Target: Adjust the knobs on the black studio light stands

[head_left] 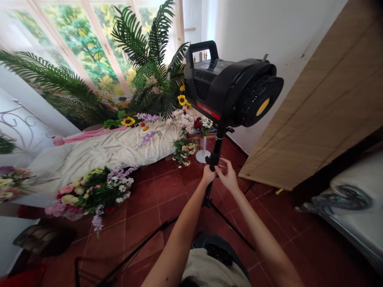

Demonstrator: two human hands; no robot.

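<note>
A black studio light (230,85) with a top handle, a red label and a yellow-centred front sits on a black light stand (218,149). Its tripod legs spread over the floor below my hands. My left hand (208,174) wraps the stand's pole just under a clamp collar (213,160). My right hand (226,175) is beside it, with fingertips reaching the collar and fingers slightly spread. The lower part of the pole is hidden behind my hands.
Red floor tiles (152,203) run under everything. Ahead lie a draped white cloth (101,153), flower bunches (92,195) and palm fronds (149,52) before a window backdrop. A tan wooden panel (311,103) leans at right. A padded, silver-framed bench (356,211) stands at lower right.
</note>
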